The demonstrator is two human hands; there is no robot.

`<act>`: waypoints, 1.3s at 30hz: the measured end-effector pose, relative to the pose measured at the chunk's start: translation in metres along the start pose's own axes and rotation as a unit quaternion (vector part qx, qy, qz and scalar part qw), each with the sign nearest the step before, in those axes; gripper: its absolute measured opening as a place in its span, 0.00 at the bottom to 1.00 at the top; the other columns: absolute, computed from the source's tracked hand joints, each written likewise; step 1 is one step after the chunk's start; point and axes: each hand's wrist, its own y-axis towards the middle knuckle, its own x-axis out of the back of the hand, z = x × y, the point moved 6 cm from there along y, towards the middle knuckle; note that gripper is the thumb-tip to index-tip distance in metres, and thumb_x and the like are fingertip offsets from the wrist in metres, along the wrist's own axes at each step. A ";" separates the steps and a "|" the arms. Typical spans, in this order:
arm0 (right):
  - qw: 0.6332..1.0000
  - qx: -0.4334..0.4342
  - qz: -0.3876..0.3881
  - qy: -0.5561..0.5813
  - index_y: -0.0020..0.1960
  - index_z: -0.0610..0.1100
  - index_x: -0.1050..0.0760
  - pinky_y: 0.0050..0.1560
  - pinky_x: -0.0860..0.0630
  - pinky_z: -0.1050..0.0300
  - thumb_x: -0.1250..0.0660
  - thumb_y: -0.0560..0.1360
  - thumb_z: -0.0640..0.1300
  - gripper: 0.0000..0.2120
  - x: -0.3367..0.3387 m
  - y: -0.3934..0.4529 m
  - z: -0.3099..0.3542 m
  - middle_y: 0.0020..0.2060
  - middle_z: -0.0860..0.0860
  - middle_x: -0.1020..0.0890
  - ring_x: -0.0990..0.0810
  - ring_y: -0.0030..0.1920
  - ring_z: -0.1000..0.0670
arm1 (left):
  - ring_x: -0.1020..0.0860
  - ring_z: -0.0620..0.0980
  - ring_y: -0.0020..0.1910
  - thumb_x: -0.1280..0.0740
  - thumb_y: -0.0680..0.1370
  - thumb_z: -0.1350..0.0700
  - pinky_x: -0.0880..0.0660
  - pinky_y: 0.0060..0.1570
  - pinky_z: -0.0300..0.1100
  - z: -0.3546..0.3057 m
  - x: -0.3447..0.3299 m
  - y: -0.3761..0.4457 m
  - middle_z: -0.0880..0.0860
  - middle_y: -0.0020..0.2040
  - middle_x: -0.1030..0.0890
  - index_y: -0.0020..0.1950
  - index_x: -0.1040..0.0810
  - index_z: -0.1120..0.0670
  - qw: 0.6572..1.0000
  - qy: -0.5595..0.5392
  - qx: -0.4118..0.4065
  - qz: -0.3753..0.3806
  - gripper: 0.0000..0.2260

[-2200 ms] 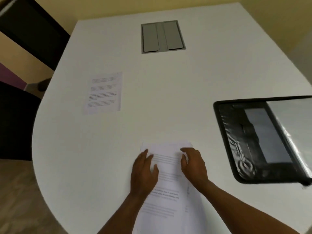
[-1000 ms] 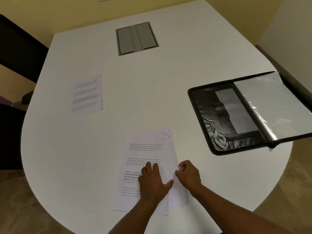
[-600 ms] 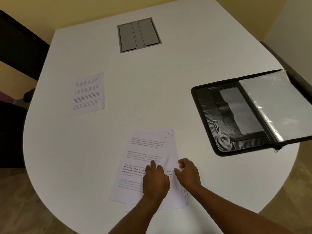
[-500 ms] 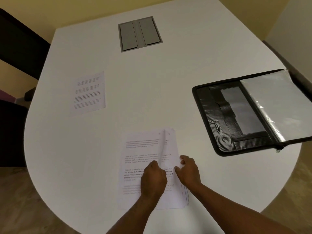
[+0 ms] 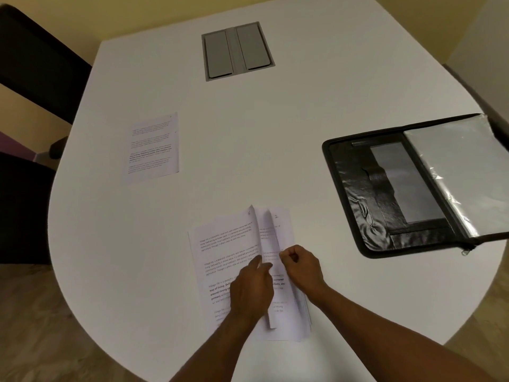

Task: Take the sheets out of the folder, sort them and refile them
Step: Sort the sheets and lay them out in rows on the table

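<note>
White table (image 5: pixel 275 150) with a grey inset panel (image 5: pixel 238 51) at the far side. White sheets (image 5: pixel 228 244) carry black printed lines, some bold. Glossy black folder (image 5: pixel 358 188) at right holds a clear sleeve (image 5: pixel 454 166). Yellow wall (image 5: pixel 137 15).

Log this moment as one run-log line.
phase: sorting | left hand: pressing top sheet | right hand: pinching lifted sheet | folder: open | single sheet: set aside left

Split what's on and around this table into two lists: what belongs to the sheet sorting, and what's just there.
Part of the job:
- stack of sheets under both hands
- top sheet, marked 6, being peeled aside
- single sheet set apart far left
- open black folder with its clear sleeve

Just there:
- grey hatch in the table
- black chair
</note>
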 end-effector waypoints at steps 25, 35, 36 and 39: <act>0.997 -0.053 -0.026 -0.049 0.69 0.46 0.31 0.54 0.25 0.57 0.28 0.74 0.47 0.25 0.004 0.016 -0.010 0.60 0.46 0.26 0.25 0.53 0.52 | 0.19 0.53 0.52 0.27 0.73 0.45 0.22 0.49 0.42 0.024 0.023 0.012 0.55 0.55 0.17 0.58 0.21 0.60 0.953 -0.230 0.192 -0.043 0.22; 0.939 0.109 -0.057 -0.321 0.70 0.48 0.32 0.55 0.25 0.56 0.39 0.77 0.62 0.26 0.000 0.005 0.024 0.60 0.50 0.23 0.25 0.57 0.50 | 0.19 0.52 0.52 0.31 0.75 0.44 0.22 0.49 0.40 0.020 0.026 0.008 0.53 0.56 0.18 0.60 0.22 0.57 0.949 -0.244 0.192 -0.058 0.20; 0.928 0.111 -0.046 -0.353 0.73 0.47 0.37 0.57 0.26 0.56 0.41 0.78 0.63 0.29 -0.005 0.003 0.024 0.63 0.50 0.25 0.26 0.59 0.50 | 0.19 0.52 0.53 0.32 0.75 0.43 0.22 0.50 0.42 0.020 0.027 0.008 0.54 0.57 0.18 0.61 0.22 0.57 0.950 -0.239 0.194 -0.057 0.21; 0.919 0.082 -0.015 -0.384 0.79 0.45 0.51 0.65 0.30 0.54 0.45 0.79 0.64 0.36 -0.019 -0.001 0.016 0.70 0.49 0.32 0.29 0.66 0.49 | 0.20 0.53 0.56 0.33 0.75 0.41 0.22 0.54 0.44 0.021 0.026 0.009 0.54 0.60 0.19 0.64 0.23 0.57 0.953 -0.222 0.197 -0.059 0.25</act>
